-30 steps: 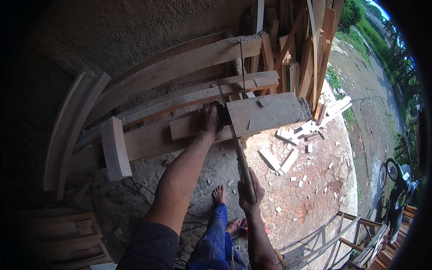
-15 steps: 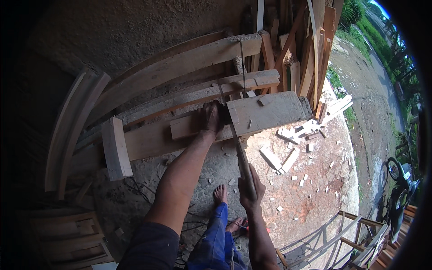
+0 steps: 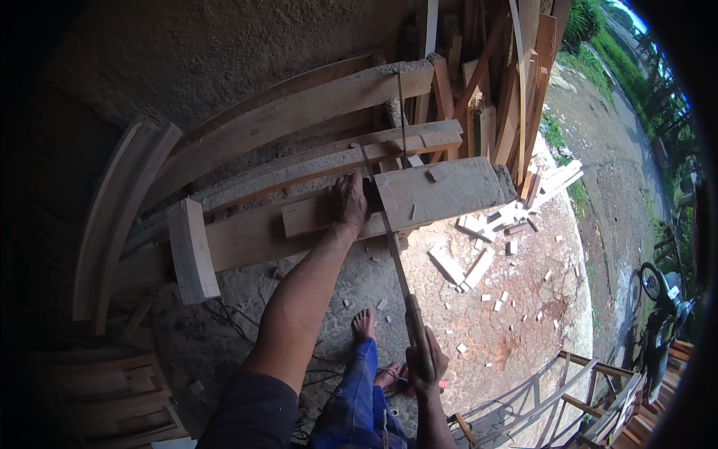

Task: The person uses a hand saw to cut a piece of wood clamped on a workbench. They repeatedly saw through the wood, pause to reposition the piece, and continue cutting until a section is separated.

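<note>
Near edge of thick beam is fronted by open room over the floor, where the saw is held out toward the body. Beam's right end is faced by upright wood strips, close by past it. Far side is bounded by a parallel beam, narrow gap between. Left side is blocked by a short pale block laid crosswise. Floor to the right is strewn with pale offcuts.

Short board is laid flat on top of the thick beam, left of the saw blade: brown, straight-edged, squared at its left end. Saw is long, thin and dark-bladed, set across the beam just beside the left hand; cut depth cannot be told.

Left hand is pressed on the board, fingers bent toward its far edge; whether that edge is gripped cannot be told. Saw handle is wrapped tightly by the right hand.
</note>
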`<action>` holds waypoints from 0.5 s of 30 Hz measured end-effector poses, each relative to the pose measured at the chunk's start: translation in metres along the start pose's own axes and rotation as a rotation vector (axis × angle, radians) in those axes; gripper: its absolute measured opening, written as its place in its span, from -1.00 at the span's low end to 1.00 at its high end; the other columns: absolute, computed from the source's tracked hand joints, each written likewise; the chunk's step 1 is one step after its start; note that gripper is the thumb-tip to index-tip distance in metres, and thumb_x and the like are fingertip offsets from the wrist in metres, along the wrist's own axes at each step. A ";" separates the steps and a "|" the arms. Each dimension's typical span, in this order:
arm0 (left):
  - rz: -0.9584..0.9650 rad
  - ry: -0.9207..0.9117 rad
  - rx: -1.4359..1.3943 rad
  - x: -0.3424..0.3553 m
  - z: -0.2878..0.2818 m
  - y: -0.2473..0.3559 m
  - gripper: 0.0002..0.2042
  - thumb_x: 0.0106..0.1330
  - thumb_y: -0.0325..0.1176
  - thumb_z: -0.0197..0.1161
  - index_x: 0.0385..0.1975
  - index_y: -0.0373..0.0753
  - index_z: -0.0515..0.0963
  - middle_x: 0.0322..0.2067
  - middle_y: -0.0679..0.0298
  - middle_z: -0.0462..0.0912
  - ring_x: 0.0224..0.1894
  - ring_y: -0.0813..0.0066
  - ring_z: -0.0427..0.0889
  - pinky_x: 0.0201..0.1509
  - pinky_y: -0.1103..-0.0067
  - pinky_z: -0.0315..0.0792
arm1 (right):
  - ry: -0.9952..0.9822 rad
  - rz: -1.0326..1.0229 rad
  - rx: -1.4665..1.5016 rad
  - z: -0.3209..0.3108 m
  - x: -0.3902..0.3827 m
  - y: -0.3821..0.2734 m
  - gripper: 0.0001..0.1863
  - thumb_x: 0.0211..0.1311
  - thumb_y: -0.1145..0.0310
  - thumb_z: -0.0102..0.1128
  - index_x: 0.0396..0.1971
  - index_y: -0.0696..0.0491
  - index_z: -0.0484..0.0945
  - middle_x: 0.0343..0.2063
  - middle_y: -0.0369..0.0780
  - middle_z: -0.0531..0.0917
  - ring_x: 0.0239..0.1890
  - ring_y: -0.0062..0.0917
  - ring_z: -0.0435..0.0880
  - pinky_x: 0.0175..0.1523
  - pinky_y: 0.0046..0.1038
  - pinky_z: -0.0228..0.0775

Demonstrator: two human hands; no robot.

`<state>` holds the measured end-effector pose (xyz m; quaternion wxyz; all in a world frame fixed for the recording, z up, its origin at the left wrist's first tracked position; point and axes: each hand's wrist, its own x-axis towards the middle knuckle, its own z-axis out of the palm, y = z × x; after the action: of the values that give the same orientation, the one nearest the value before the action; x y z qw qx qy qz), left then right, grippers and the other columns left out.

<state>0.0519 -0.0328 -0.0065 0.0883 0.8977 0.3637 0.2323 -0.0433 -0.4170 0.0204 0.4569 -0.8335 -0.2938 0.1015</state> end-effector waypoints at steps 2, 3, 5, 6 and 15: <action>0.000 -0.006 -0.002 0.006 0.000 0.000 -0.81 0.17 -0.47 0.10 -0.21 -0.17 0.46 -0.19 0.12 0.62 -0.02 0.09 0.55 0.03 0.14 0.35 | 0.072 -0.115 0.119 0.018 0.045 -0.007 -0.36 0.05 0.38 0.43 0.19 0.12 0.47 -0.17 -0.01 0.71 -0.28 -0.25 0.77 -0.22 -0.36 0.58; -0.015 -0.028 -0.005 0.010 -0.002 -0.006 -0.80 0.15 -0.47 0.12 -0.21 -0.19 0.44 -0.17 0.10 0.62 0.00 0.06 0.54 0.03 0.13 0.35 | 0.045 -0.087 0.130 0.016 0.047 -0.010 -0.37 0.07 0.38 0.42 0.19 0.12 0.47 -0.19 -0.02 0.72 -0.29 -0.26 0.77 -0.22 -0.37 0.58; -0.035 -0.031 -0.019 0.010 -0.002 -0.008 -0.80 0.13 -0.47 0.15 -0.23 -0.22 0.42 -0.17 0.07 0.62 0.01 0.01 0.53 0.01 0.10 0.35 | 0.029 -0.077 0.134 0.010 0.046 -0.011 -0.38 0.09 0.39 0.41 0.20 0.14 0.47 -0.24 -0.05 0.73 -0.30 -0.35 0.76 -0.21 -0.43 0.55; -0.031 -0.035 -0.016 0.009 -0.002 -0.008 -0.82 0.16 -0.45 0.14 -0.23 -0.22 0.42 -0.17 0.06 0.62 0.01 0.01 0.53 0.00 0.10 0.35 | 0.038 -0.089 0.125 0.004 0.040 -0.008 -0.39 0.11 0.39 0.41 0.20 0.16 0.47 -0.27 -0.08 0.73 -0.31 -0.45 0.74 -0.21 -0.47 0.53; -0.101 -0.050 -0.004 0.010 -0.010 0.009 -0.84 0.42 -0.26 0.01 -0.27 -0.20 0.43 -0.27 0.01 0.61 -0.11 0.00 0.57 -0.04 0.11 0.33 | 0.188 0.126 0.106 -0.023 0.055 -0.017 -0.40 0.10 0.48 0.39 0.20 0.17 0.48 -0.34 -0.19 0.73 -0.40 -0.59 0.69 -0.25 -0.54 0.50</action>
<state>0.0591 -0.0320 0.0090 0.1107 0.8835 0.4059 0.2058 0.0045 -0.3945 0.0529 0.5183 -0.8309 -0.1912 0.0668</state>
